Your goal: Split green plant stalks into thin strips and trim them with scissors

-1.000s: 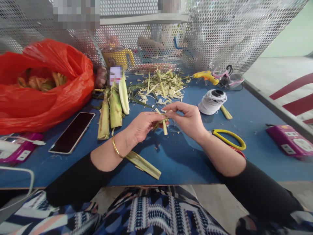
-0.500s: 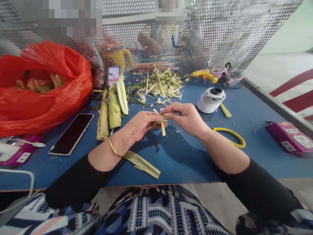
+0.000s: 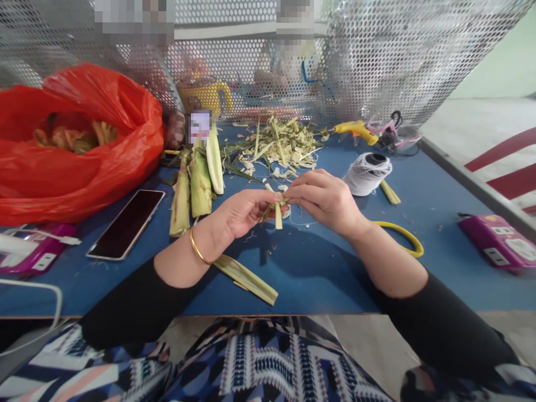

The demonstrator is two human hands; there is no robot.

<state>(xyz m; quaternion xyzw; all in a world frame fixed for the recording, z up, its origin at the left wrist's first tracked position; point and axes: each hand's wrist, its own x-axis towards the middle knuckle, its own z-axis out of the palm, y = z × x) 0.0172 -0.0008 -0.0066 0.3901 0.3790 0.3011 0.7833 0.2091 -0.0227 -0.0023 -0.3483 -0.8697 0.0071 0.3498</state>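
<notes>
Over the middle of the blue table, my left hand [image 3: 247, 212] is closed round a small bundle of pale green husk strips [image 3: 278, 216], one flat end hanging down. My right hand [image 3: 324, 198] pinches at the top of the same bundle, its fingertips against my left thumb. Whether it also grips thread is hidden, though a fine white thread lies loosely below it. To the right stands a spool of white thread [image 3: 364, 177]. A longer husk piece [image 3: 251, 282] lies on the table below my left wrist.
Whole husks [image 3: 201, 187] and a phone [image 3: 125, 226] lie left, near a red plastic bag [image 3: 129, 145]. Husk scraps [image 3: 285, 142] are heaped before a perforated metal screen [image 3: 251, 67]. A yellow glue gun [image 3: 355, 131], yellow ring [image 3: 412, 240] and purple power strip [image 3: 498, 240] are right.
My right hand has turned slightly, its knuckles higher and fingers more over the bundle. My left hand keeps its hold. The whole view has shifted a little.
</notes>
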